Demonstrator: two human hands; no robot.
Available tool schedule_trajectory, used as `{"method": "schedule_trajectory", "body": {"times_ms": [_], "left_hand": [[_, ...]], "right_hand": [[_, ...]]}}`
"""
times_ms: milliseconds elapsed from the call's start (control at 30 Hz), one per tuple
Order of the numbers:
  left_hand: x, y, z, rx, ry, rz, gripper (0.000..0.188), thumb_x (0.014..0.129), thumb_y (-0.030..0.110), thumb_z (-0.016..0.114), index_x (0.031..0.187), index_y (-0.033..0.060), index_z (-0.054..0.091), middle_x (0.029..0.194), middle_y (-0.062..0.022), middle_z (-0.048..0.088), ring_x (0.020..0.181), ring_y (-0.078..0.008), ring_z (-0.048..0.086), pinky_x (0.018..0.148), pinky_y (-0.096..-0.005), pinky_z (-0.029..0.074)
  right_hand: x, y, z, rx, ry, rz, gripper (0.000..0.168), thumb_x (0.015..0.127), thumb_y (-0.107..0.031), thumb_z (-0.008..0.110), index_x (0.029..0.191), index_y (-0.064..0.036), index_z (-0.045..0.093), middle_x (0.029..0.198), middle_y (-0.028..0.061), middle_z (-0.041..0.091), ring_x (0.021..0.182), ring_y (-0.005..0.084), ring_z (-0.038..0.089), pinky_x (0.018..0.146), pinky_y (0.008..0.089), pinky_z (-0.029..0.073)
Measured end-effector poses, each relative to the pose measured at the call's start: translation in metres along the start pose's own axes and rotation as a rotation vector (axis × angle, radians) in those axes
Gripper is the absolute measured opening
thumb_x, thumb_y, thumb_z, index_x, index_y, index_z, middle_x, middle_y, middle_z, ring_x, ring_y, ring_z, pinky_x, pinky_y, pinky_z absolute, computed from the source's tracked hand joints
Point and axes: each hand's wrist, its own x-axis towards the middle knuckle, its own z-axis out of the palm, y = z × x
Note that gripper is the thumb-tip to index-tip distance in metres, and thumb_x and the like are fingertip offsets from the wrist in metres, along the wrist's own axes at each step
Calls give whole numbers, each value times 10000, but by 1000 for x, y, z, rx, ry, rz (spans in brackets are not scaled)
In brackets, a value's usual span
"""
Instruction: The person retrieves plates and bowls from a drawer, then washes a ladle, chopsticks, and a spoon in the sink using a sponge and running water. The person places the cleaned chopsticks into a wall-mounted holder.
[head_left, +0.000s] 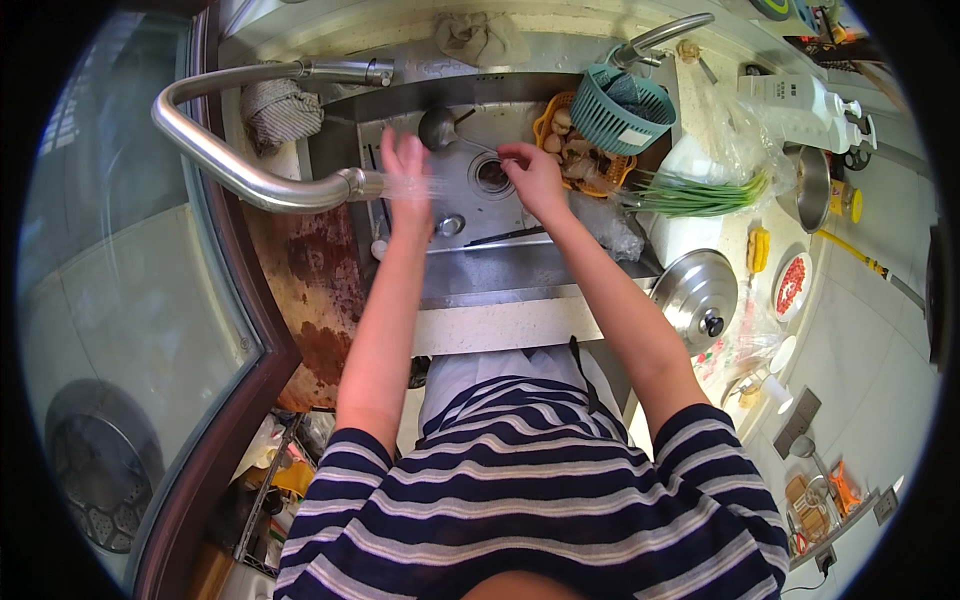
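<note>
My left hand (409, 176) is blurred, with its fingers apart, in the water running from the bent metal faucet (262, 191). It holds nothing that I can see. My right hand (536, 180) is over the stainless steel sink (480, 274), thumb and fingers closed at the end of a thin metal handle. That handle runs left to a metal ladle (437, 129). The drain (492, 174) lies just below my right fingertips. Down in the basin are a small round metal piece (451, 225) and dark chopsticks (506, 236).
An orange basket (624, 174) of pale food sits at the sink's right, beneath a teal basket (622, 109). Green scallions (701, 193), a pot lid (696, 300) and a plate of red chopped food (793, 286) occupy the right counter. A striped cloth (281, 116) lies back left.
</note>
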Motion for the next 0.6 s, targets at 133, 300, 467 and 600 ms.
{"method": "schedule_trajectory", "body": {"times_ms": [133, 300, 467, 600], "left_hand": [[-7, -117, -13, -303, 89, -675, 431, 947, 351, 599, 1317, 157, 492, 1276, -80, 582, 1214, -260, 519, 1088, -510, 312], [3, -200, 35, -261, 117, -832, 399, 893, 172, 603, 1283, 146, 521, 1070, -39, 618, 1050, -229, 572, 964, -520, 378], [56, -292, 67, 114, 323, -439, 344, 826, 83, 652, 1161, 71, 577, 833, -47, 603, 616, -144, 553, 457, -287, 402], [51, -292, 106, 142, 376, -252, 240, 818, 105, 717, 1003, 24, 587, 725, -46, 590, 552, -146, 537, 449, -301, 410]], "right_hand": [[3, -71, -44, 80, 182, -209, 150, 888, -45, 572, 952, -13, 704, 867, 70, 712, 782, 136, 659, 724, 269, 511], [45, -117, -127, -185, 401, -292, 183, 877, -36, 596, 1013, -32, 718, 883, 78, 714, 760, 149, 652, 702, 284, 511], [108, -103, -149, -515, 42, -194, 234, 812, -50, 651, 1029, -95, 727, 989, 127, 712, 917, 282, 688, 797, 349, 531], [112, -70, -166, -751, 39, -296, 287, 725, -28, 677, 994, -117, 721, 1052, 112, 692, 1001, 313, 643, 856, 402, 517]]}}
